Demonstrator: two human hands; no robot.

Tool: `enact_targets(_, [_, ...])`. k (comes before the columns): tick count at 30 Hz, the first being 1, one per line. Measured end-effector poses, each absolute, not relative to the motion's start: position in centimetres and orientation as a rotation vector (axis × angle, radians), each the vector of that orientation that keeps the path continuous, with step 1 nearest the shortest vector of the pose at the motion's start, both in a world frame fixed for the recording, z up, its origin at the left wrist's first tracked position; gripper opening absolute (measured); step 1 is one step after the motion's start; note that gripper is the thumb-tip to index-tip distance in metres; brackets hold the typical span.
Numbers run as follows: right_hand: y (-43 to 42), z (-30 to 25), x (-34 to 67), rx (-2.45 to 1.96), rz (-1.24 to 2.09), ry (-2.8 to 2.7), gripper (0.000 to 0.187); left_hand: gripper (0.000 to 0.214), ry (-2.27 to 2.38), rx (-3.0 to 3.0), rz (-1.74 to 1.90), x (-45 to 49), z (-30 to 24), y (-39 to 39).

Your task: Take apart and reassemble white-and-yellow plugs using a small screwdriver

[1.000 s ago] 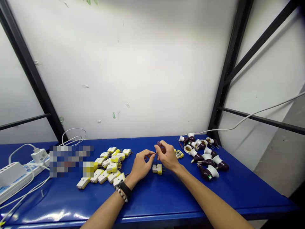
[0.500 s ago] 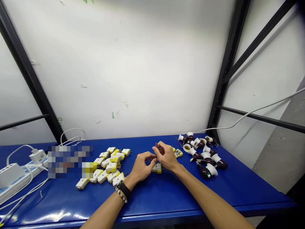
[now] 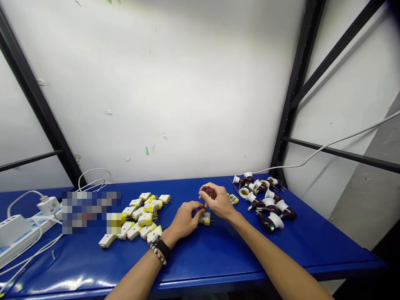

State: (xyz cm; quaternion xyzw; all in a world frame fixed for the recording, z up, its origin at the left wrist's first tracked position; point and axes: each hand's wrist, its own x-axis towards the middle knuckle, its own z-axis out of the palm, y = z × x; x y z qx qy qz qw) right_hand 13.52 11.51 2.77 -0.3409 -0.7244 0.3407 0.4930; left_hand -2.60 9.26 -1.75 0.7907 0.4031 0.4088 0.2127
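A screwdriver (image 3: 204, 189) with a dark reddish-purple handle stands upright over a white and yellow plug (image 3: 206, 218) on the blue table. My right hand (image 3: 217, 201) is closed around the handle from above. Thumb and forefinger of my left hand (image 3: 186, 218) pinch low on the screwdriver, just above the plug; the exact contact and the tip are hidden by the fingers. The plug's metal pins point to the right. Close behind my right hand lie white and yellow plug parts (image 3: 233, 199), partly covered.
Several white and yellow plugs (image 3: 145, 218) are heaped to the left. Several dark lamp holders with white rims (image 3: 254, 200) lie at the right, beside another screwdriver (image 3: 235, 188). A power strip (image 3: 29, 233) with white cables occupies the far left. Black rack posts (image 3: 289, 104) frame the wall.
My right hand has shifted slightly on the screwdriver handle, its fingers turned a little. My left hand stays low at the screwdriver, and more of the plug shows. The view has moved slightly.
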Motion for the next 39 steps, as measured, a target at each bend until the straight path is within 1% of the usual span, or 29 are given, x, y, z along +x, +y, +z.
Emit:
enact_targets(1, [11.5,2.8,13.5,-0.842,0.783,-1.753,0.020,0.020,1.106,2.202,1.136,-2.6,-1.8,9.2])
enact_targets(4, [11.6,2.7,13.5,-0.873,0.664,-1.732,0.032,0.016,1.083,2.174,1.128,-2.7,-1.8,9.3])
enact_targets(6, [11.6,2.7,13.5,-0.870,0.655,-1.729,0.033,0.012,1.105,2.170,1.107,-2.8,-1.8,9.3])
enact_targets(10, [11.4,2.8,13.4,-0.880,0.691,-1.725,0.033,0.009,1.160,2.220,1.064,-2.8,-2.0,9.5])
enact_targets(14, [11.3,3.2,13.7,-0.869,0.694,-1.739,0.026,0.018,1.155,2.240,1.040,-2.9,-2.1,9.8])
enact_targets(16, [11.3,3.4,13.9,-0.852,0.759,-1.769,0.029,0.021,1.148,2.261,1.029,-3.1,-2.0,9.8])
enact_targets(20, [11.5,3.4,14.1,-0.834,0.869,-1.806,0.017,0.021,1.164,2.294,1.042,-3.0,-1.9,9.6])
enact_targets(22, [11.6,3.3,14.0,-0.852,0.825,-1.788,0.017,0.017,1.169,2.268,1.075,-2.7,-1.8,9.5])
enact_targets(24, [11.8,3.2,14.1,-0.885,0.729,-1.776,0.023,0.012,1.167,2.189,1.129,-2.3,-1.8,9.5])
enact_targets(27, [11.9,3.1,14.1,-0.902,0.630,-1.766,0.031,0.014,1.168,2.117,1.166,-2.1,-1.8,9.7])
enact_targets(30, [11.7,3.2,14.2,-0.852,0.682,-1.750,0.024,0.017,1.201,2.171,1.146,-2.2,-1.7,9.9])
enact_targets(33, [11.6,3.3,14.1,-0.811,0.820,-1.752,0.026,0.022,1.231,2.242,1.098,-2.4,-1.6,9.7])
enact_targets(34, [11.6,3.3,14.1,-0.810,0.840,-1.758,0.023,0.023,1.238,2.257,1.086,-2.3,-1.5,9.6])
enact_targets(36, [11.7,3.1,14.1,-0.826,0.805,-1.771,0.018,0.023,1.245,2.251,1.088,-2.2,-1.5,9.5])
enact_targets(39, [11.9,2.9,14.0,-0.861,0.688,-1.778,0.020,0.018,1.266,2.160,1.142,-1.9,-1.6,9.5])
